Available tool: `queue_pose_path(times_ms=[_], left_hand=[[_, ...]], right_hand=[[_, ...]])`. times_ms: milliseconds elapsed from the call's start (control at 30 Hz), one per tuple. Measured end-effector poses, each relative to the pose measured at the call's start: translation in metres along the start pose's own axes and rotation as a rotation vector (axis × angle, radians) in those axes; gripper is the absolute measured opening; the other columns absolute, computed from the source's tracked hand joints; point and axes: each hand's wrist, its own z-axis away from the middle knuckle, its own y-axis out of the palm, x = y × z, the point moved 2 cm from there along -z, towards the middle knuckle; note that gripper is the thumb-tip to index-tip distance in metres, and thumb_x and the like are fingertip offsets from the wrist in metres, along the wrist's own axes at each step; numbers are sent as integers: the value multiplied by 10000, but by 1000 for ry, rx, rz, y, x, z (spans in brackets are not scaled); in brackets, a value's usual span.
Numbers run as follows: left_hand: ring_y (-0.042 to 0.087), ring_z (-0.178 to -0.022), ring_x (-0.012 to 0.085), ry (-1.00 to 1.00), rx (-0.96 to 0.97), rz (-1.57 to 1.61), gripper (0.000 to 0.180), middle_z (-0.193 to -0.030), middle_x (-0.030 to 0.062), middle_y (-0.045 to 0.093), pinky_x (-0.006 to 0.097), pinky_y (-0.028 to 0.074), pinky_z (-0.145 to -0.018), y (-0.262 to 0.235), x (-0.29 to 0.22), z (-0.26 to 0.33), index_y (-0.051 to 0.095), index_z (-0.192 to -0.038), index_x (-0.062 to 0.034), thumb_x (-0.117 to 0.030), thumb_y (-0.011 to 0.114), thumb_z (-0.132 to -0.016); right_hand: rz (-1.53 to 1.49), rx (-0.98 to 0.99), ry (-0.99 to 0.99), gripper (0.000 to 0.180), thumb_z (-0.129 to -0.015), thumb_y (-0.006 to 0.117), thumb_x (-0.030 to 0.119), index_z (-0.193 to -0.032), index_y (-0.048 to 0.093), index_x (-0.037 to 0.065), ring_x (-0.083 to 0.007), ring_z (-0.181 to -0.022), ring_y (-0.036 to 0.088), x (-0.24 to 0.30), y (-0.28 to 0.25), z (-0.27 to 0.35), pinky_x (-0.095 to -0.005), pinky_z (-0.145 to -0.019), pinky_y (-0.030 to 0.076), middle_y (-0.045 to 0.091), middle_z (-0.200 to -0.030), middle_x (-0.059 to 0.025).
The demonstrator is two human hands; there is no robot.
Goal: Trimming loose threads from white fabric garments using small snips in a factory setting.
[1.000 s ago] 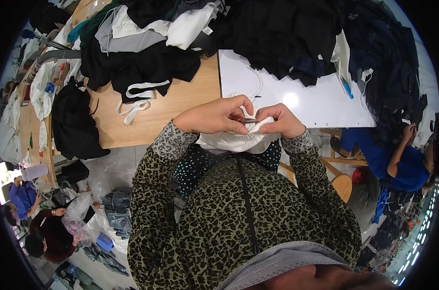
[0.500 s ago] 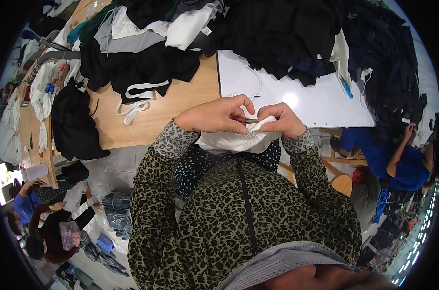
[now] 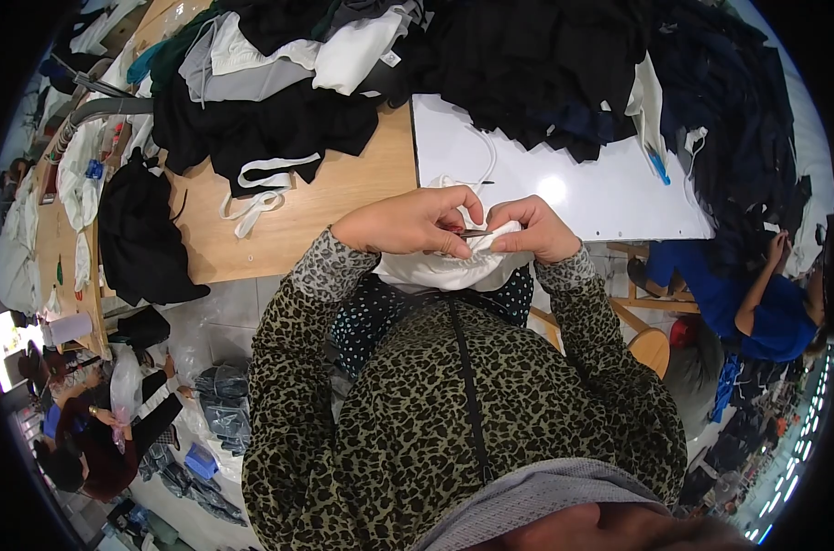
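Head view: near the centre, both hands meet over a bunched white garment [image 3: 444, 268] held at the near edge of the wooden table [image 3: 343, 188]. The left hand [image 3: 408, 220] pinches a thin dark tool [image 3: 476, 233], fingers closed on it; its long axis runs 9 to 3 o'clock, tip toward 3. The right hand [image 3: 531, 230] grips the cloth, fingers curled shut. Dark clothing [image 3: 545, 64] is piled at 12 o'clock.

Wooden table [image 3: 343, 197] bears piled black garments [image 3: 545, 73], grey and white clothing [image 3: 279, 55], white board [image 3: 600, 193]. Person in blue [image 3: 756, 303] sits at right.
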Motion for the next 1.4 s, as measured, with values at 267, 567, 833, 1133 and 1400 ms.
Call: queue_pose_path(times_ms=[267,567,833,1133,1400], left_hand=[[491,-728,51,-4,4,-54,357,-813,-12,565,185,384,-656,1,-6,2,438,-1105,-69,-75,649,-818],[543,-645,77,340,-590,-505,208,-758,20,568,238,458,-569,31,6,11,608,-872,-13,-33,731,-704],[541,-599,174,858,-949,-1089,327,-706,29,523,283,438,-499,41,27,13,637,-908,-51,-40,655,-582],[511,-572,162,915,-925,-1304,314,-720,34,502,274,410,-484,43,28,16,648,-910,-44,-60,632,-597],[493,-554,160,970,-876,-1362,343,-725,29,514,279,396,-469,42,23,15,661,-915,-42,-51,636,-573]], right_hand=[[-9,-6,12,149,-750,701,38,-882,657,-19,-77,-754,565,4,3,1,-205,-714,444,642,-819,-32],[-3,-161,-56,167,-741,699,1,-899,649,-14,-68,-764,564,4,2,4,-190,-689,452,623,-823,-18],[109,-240,-92,244,-768,687,24,-1002,631,-15,-71,-782,566,0,8,3,-197,-692,461,632,-892,-27],[172,-223,-199,259,-783,670,32,-1030,623,-31,-89,-850,546,-2,20,5,-215,-735,438,608,-942,-42],[244,-350,-258,190,-768,685,36,-951,664,-11,-99,-775,543,-2,27,7,-215,-676,427,604,-870,-45]])
